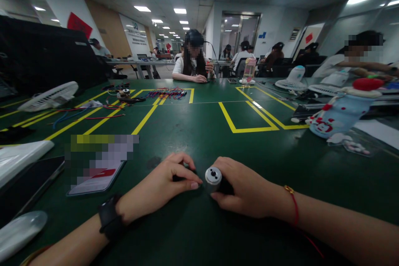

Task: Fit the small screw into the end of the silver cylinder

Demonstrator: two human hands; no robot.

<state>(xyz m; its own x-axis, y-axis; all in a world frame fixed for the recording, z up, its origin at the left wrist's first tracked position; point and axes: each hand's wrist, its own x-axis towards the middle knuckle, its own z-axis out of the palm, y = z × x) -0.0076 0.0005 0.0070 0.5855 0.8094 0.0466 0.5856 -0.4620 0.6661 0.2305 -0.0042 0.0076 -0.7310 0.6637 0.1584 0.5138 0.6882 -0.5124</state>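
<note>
My right hand (pixel 240 187) is wrapped around a small cylindrical motor (pixel 213 176), held upright over the green table. Its round silver end faces up, with a dark centre and small holes; the palm and fingers cover much of the dark body. Just left of it is my left hand (pixel 174 176), thumb and forefinger tips pressed together close to the motor, apart from it. The other fingers curl loosely. Whether anything tiny is between the fingertips cannot be made out.
A phone (pixel 99 170) and a white mouse (pixel 21 232) lie at left. Wires (pixel 166 93) are bundled farther back, near yellow tape outlines. A blue bottle (pixel 341 112) stands at right, with fans (pixel 293 81) behind. A person (pixel 191 58) sits opposite.
</note>
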